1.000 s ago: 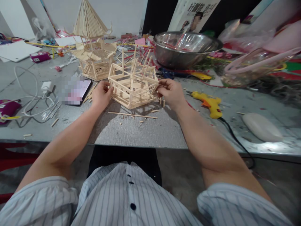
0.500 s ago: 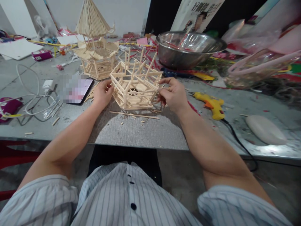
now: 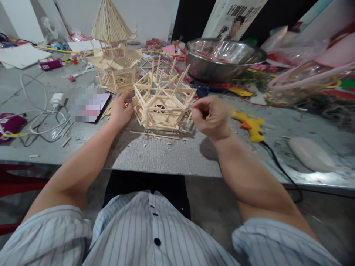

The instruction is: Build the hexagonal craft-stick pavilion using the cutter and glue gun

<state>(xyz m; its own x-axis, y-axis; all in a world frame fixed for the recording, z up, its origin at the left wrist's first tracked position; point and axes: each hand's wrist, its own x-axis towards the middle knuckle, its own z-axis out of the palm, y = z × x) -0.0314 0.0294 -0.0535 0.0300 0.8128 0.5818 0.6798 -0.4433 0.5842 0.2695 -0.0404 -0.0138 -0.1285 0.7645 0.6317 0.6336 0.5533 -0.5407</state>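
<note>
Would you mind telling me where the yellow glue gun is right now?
In the head view, the yellow glue gun lies on the grey table, just right of the right hand, with the steel bowl farther back.

The grey table (image 3: 166, 157) bears a stick frame (image 3: 162, 123), glue gun (image 3: 252, 129) and probably a phone (image 3: 95, 109).

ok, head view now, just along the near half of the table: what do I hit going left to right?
Purple item → white charger → phone → left hand → open stick frame → right hand → yellow glue gun → white rounded object.
</note>
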